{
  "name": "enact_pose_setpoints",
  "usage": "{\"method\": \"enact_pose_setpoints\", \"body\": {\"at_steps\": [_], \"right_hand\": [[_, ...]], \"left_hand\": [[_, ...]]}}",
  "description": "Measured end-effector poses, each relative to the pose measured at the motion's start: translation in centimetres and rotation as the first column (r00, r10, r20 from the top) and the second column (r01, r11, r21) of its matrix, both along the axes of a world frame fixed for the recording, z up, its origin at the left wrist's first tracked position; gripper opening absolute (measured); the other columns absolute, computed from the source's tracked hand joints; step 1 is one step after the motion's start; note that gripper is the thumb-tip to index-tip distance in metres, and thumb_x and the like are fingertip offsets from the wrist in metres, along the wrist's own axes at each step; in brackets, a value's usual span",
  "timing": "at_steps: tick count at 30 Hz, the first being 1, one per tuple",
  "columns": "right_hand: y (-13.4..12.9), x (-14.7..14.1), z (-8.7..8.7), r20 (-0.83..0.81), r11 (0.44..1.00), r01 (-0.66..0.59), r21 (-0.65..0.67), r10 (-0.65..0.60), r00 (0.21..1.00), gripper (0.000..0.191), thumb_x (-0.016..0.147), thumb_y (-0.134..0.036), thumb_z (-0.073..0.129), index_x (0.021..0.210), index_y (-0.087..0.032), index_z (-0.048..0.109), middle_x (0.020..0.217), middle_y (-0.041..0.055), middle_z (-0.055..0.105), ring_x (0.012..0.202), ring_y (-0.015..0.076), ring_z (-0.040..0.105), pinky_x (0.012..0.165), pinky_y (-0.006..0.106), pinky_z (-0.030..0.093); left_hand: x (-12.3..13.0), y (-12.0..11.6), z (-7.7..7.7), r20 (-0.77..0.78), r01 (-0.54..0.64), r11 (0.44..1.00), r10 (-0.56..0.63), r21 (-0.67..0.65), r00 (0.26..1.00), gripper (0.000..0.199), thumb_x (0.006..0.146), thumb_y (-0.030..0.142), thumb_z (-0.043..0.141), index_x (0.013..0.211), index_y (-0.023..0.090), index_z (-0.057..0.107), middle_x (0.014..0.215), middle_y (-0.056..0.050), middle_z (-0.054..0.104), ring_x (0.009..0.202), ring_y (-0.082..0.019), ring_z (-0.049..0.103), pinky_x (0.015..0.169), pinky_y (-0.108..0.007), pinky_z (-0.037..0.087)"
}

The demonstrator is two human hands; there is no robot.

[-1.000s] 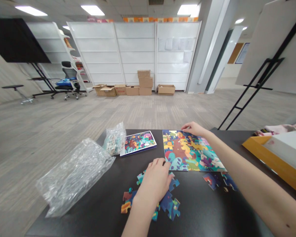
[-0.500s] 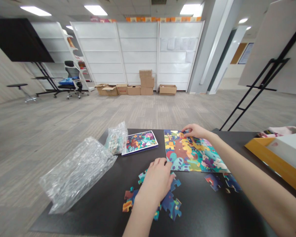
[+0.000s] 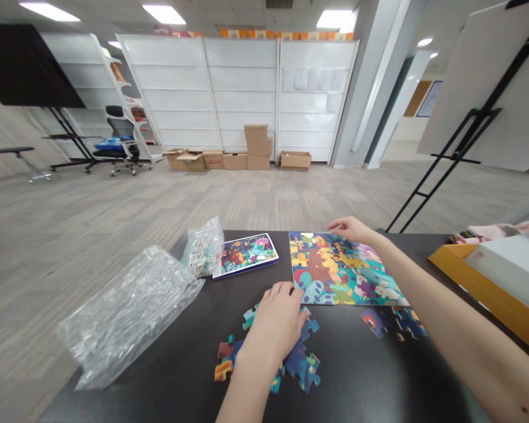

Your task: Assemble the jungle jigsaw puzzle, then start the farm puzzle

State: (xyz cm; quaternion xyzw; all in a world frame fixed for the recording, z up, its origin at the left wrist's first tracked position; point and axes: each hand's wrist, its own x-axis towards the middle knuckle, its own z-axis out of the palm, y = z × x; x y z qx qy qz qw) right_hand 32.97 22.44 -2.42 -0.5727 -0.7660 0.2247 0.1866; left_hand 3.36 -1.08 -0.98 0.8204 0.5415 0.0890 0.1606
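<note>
Head view. The assembled jigsaw section [image 3: 320, 267] is laid flat on the black table [image 3: 348, 370], to the right of the left hand [image 3: 277, 317] and slightly beyond it. Its long axis appears to be set left to right, with one long edge turned toward the wearer.

The right hand [image 3: 355, 228] is positioned at the far long edge. Its fingertips are placed at or just above that edge, near the middle, so that the section is presented on the wearer's side of them. The right end of the section is partly hidden by the right forearm. The right fingers are bent and narrowly spaced; whether a piece is held between them cannot be told.

The left hand is set palm down over the pile of loose puzzle pieces [image 3: 306, 367], which is partly covered by it. The left fingers are close together and curved, with the fingertips located just beside the near left corner of the section; contact there, or a grip beneath the palm, cannot be confirmed. The pile is thus reached most directly by the left hand, the far edge by the right.

Additional loose pieces [image 3: 408, 322] are located near the section's near edge, beside the right forearm.
</note>
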Motion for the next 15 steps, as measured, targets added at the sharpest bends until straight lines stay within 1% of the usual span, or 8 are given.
{"method": "enact_pose_setpoints", "body": {"at_steps": [3,7,11,15], "right_hand": [[-0.2,-0.4,-0.2,0.086,0.999,-0.035,0.031,0.033,0.996,0.035,0.078,-0.041,0.07,0.1,-0.016,0.081,0.076,0.0064,0.077,0.066,0.0187,0.066,0.065,0.027,0.05],[-0.3,-1.1,-0.9,0.169,0.995,-0.078,0.054,0.068,0.983,0.032,0.076,-0.041,0.072,0.098,-0.02,0.082,0.086,0.0049,0.079,0.072,0.0188,0.068,0.069,0.027,0.05],[-0.3,-1.3,-1.3,0.178,0.996,-0.066,0.052,0.055,0.983,0.03,0.076,-0.041,0.072,0.096,-0.022,0.082,0.086,0.0038,0.079,0.073,0.0188,0.068,0.069,0.027,0.049],[-0.7,-1.5,-1.1,0.162,0.998,-0.043,0.045,0.036,0.986,0.028,0.074,-0.04,0.074,0.094,-0.022,0.082,0.081,0.0035,0.078,0.068,0.0182,0.067,0.066,0.027,0.049]], "left_hand": [[0.1,0.0,0.2,-0.005,-0.003,1.0,0.003,-0.006,1.0,0.033,0.095,0.031,0.059,0.127,0.021,0.064,0.128,-0.011,0.063,0.124,-0.029,0.055,0.104,-0.043,0.048],[0.1,0.0,0.4,-0.008,0.002,1.0,-0.002,-0.015,1.0,0.033,0.096,0.031,0.059,0.126,0.02,0.064,0.128,-0.011,0.063,0.124,-0.03,0.055,0.104,-0.044,0.048],[0.0,0.0,0.2,0.003,0.007,1.0,-0.007,-0.002,1.0,0.033,0.095,0.032,0.059,0.125,0.02,0.065,0.128,-0.011,0.063,0.124,-0.029,0.055,0.103,-0.043,0.048],[-0.1,0.0,0.3,0.004,0.009,1.0,-0.009,-0.005,1.0,0.032,0.095,0.032,0.059,0.124,0.021,0.065,0.128,-0.011,0.063,0.124,-0.029,0.055,0.103,-0.043,0.048]]}}
